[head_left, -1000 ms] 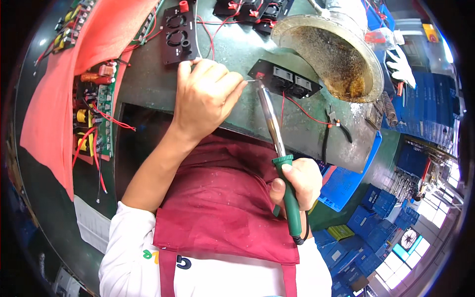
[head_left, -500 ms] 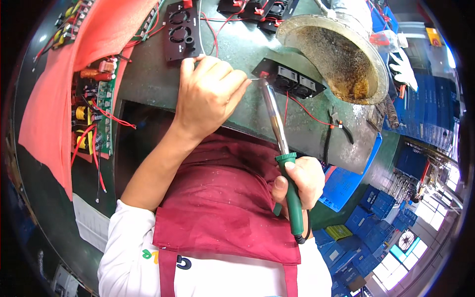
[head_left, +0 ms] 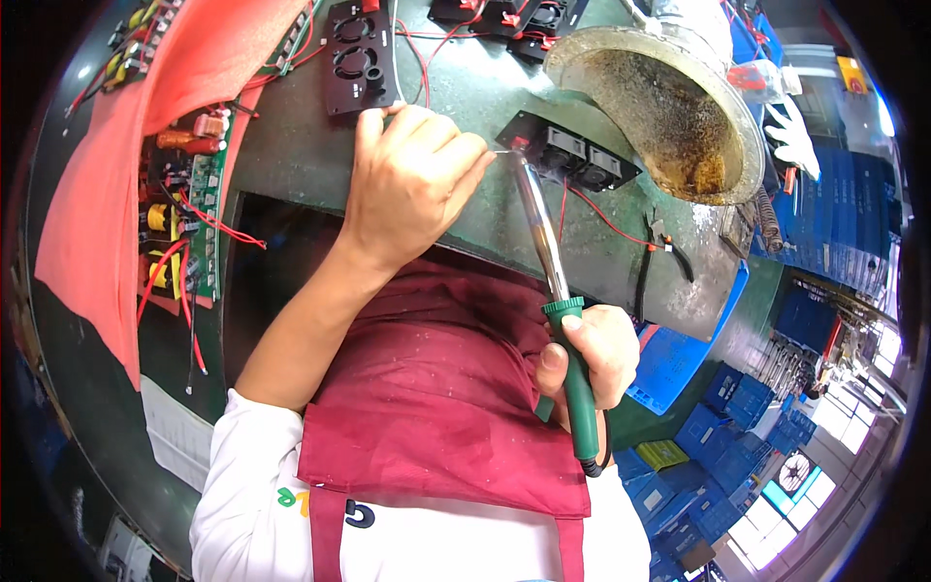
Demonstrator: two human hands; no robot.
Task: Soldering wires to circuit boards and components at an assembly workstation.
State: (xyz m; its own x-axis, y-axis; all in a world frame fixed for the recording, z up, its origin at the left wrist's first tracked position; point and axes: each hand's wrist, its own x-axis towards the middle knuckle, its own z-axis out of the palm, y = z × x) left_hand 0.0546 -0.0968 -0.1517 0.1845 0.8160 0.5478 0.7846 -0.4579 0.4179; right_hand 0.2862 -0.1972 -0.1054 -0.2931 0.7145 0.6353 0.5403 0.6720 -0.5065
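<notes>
Right hand wraps the soldering iron so its far tip faces solder wire my left hand pinches.

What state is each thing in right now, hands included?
Left hand: closed, pinching a thin wire.
Thin wire: reaching toward the tip of the soldering iron; contact unclear.
Right hand: closed around the iron's handle.
Soldering iron: held, heat not visible.
Black panel: resting on the bench, fans fitted.
Pliers: lying, handles spread.
Metal hood: mouth uncovered, inside stained.
</notes>
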